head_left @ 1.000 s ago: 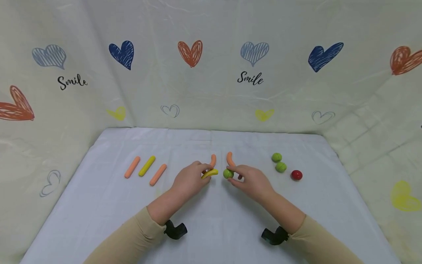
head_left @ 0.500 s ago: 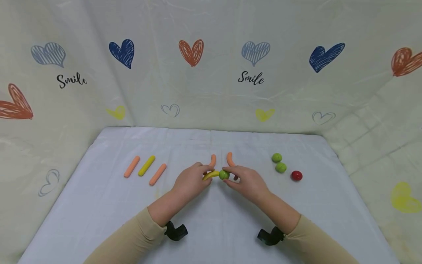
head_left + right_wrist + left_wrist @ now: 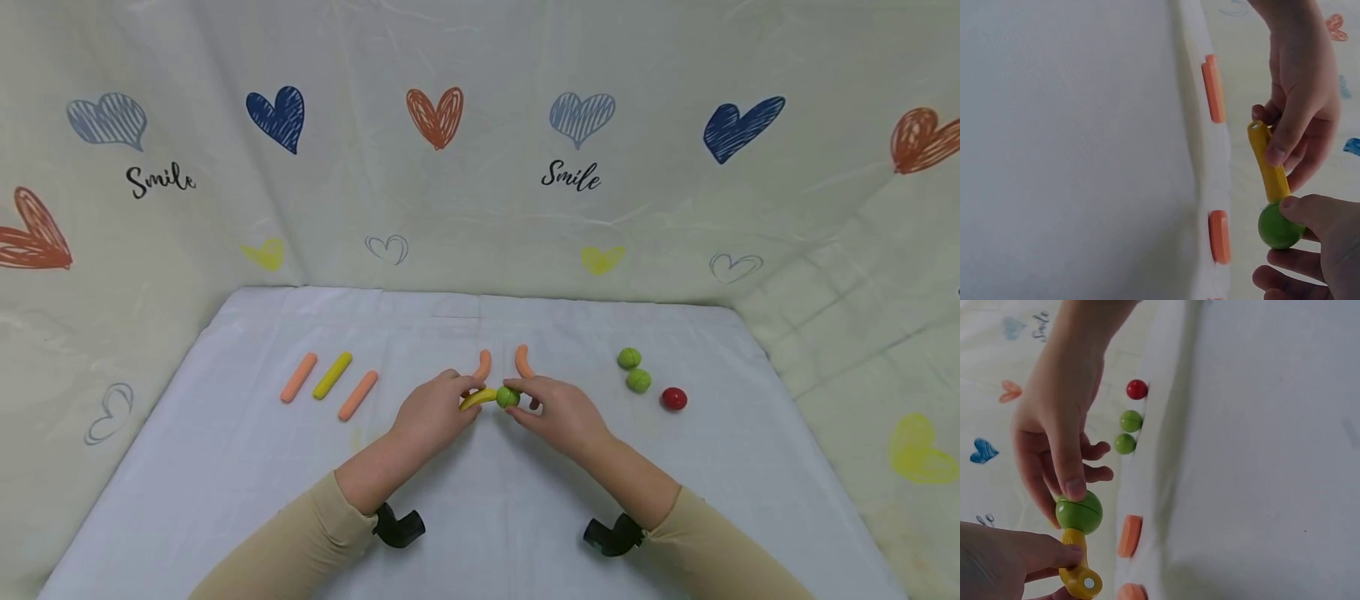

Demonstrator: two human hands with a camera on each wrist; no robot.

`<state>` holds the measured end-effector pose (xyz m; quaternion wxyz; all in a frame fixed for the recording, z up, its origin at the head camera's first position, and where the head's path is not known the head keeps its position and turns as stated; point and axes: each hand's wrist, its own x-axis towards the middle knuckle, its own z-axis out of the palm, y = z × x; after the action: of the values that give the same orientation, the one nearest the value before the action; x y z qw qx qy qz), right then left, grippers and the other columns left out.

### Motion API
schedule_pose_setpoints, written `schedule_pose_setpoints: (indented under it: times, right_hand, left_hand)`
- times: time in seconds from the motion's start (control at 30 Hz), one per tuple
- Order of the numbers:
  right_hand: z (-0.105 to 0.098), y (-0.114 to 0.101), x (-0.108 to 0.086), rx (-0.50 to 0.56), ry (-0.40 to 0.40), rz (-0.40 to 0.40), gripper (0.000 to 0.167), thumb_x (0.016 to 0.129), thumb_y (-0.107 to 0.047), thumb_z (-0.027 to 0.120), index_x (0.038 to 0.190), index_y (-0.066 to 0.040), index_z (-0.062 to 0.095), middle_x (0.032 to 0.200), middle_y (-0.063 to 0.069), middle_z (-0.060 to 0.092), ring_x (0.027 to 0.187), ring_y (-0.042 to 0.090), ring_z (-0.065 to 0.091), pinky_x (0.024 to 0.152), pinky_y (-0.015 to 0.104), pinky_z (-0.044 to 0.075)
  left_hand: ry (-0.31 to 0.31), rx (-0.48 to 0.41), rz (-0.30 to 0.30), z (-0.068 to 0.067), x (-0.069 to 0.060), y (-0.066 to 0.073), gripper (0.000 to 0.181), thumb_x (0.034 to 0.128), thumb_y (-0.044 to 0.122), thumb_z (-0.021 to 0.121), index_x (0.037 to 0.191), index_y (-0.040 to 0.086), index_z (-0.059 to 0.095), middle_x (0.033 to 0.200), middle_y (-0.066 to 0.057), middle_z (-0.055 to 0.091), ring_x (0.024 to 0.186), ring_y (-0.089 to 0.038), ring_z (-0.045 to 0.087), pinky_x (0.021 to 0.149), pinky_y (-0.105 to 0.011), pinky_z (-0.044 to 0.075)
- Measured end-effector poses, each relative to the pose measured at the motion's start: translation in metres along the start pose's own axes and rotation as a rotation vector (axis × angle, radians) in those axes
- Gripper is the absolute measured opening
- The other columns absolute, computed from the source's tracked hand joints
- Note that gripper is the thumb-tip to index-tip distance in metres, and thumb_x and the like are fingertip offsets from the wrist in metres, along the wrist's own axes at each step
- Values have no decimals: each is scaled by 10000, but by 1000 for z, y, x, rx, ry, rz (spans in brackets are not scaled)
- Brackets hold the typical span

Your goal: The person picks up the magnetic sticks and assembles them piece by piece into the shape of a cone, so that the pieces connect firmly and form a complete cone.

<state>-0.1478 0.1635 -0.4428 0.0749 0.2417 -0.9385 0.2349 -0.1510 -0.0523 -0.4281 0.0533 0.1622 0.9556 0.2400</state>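
As it seems light but slick, the ball [image 3: 507, 397] is side-pinched by right hand [image 3: 566, 415] against the stick [image 3: 1272, 180] pinched by left hand [image 3: 435, 410].

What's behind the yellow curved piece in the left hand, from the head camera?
A curved orange piece lies on the table, just beyond the yellow curved piece. The left hand covers the orange piece's near end, so that end cannot be seen.

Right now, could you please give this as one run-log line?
left hand: pinches yellow curved piece; right hand: pinches green ball; contact: touching
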Motion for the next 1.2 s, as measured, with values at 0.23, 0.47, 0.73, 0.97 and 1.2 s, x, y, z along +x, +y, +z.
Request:
schedule_pose_setpoints:
  times: [0.23,0.47,0.73,0.97,1.2]
  right_hand:
    - [2,1,3,-3,-46,-7,391,838,-224,813,1212,-165,718,1037,-49,723,744,135,620,617,228,480]
    - [8,3,6,-8,-139,7,373,859,-241,792,1221,-186,720,1003,-102,713,719,67,566,624,220,469]
    - [17,7,13,-21,-211,-21,368,850,-223,800,1209,-191,724,1007,-93,714,731,56,564,662,240,482]
    - [22,9,18,-40,-262,-49,365,861,-249,790,1215,-187,724,1006,-95,714,725,42,538,664,236,470]
    - [23,10,19,-27,-276,-38,372,876,-255,775,1240,-202,712,1079,-73,717,836,56,605,767,289,520]
  left_hand:
    - [-40,6,3,4,2,-4,341,902,240,743,1237,196,693,975,20,641,745,-103,586,648,-279,500]
    - [-92,20,7,10,3,-10,287,905,236,742,1186,190,705,956,11,639,788,-119,593,691,-309,504]
    - [-145,12,-37,19,7,-18,278,902,221,741,1176,180,713,958,15,637,808,-121,583,735,-325,503]
    - [-195,-22,-66,25,9,-25,300,907,232,736,1198,174,694,897,43,625,743,-118,551,683,-310,479]
    - [-221,-98,-97,26,13,-32,288,913,238,719,1196,188,695,883,38,602,729,-143,543,651,-312,458]
